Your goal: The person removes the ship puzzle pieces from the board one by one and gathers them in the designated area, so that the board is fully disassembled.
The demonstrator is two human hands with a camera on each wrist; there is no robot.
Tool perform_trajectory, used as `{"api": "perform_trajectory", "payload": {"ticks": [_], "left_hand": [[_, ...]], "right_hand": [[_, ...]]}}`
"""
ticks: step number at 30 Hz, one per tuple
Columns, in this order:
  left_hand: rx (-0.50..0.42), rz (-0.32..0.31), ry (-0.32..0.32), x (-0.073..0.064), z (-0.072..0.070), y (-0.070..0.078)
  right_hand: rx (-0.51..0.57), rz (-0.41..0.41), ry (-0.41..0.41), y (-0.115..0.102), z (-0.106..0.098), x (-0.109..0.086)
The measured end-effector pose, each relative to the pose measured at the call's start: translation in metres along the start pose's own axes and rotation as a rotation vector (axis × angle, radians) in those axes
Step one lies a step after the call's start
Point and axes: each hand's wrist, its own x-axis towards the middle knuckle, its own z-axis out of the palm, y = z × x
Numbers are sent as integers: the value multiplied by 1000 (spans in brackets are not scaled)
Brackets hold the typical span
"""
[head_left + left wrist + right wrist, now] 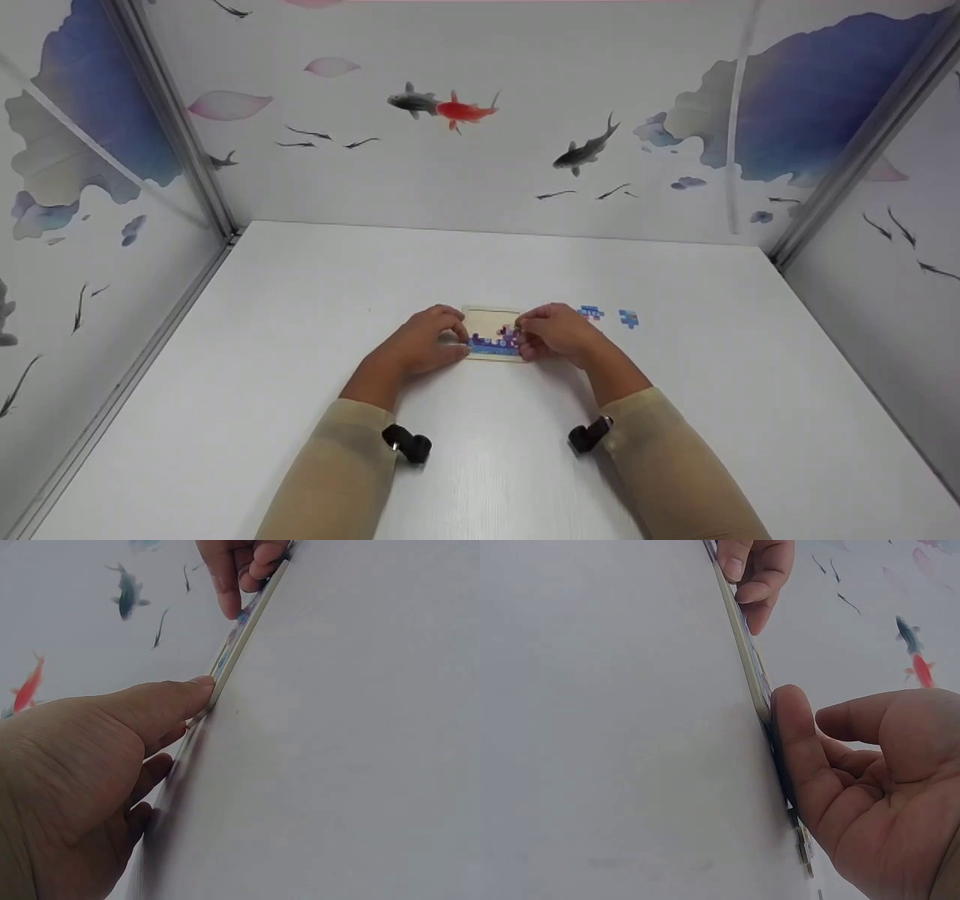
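A small pale puzzle board (487, 319) lies on the white table, with blue and purple pieces fitted along its near part and its right side. At its left side my left hand (427, 341) holds the near corner, its thumb (176, 697) on the edge. My right hand (559, 334) is at the other end. There a finger (787, 709) lies along the board's corner, with a gap to the digit (847, 718) above it. In the left wrist view, one right-hand digit (223, 596) touches the board's top by a blue spot. The contact under the right hand is partly hidden.
Two loose jigsaw pieces lie beyond the right hand: a partly covered blue one (591, 312) and another blue piece (628, 318) farther right. White walls with printed fish enclose the table (360, 262) at the back and sides.
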Motion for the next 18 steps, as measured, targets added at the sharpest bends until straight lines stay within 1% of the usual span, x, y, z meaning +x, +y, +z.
{"api": "perform_trajectory", "payload": {"ticks": [3,7,10,15,18], "left_hand": [[1,8,2,0,0,0],[9,7,1,1,0,0],[9,5,-3,1,0,0],[-5,23,-3,-1,-1,0],[-12,29,1,-2,-1,0]], "right_hand": [[-29,2,26,-2,0,-1],[-111,-10,74,-4,1,-1],[-153,-14,109,-5,2,-2],[-189,-24,139,-5,3,-2],[-187,-31,141,-5,3,-3]]}}
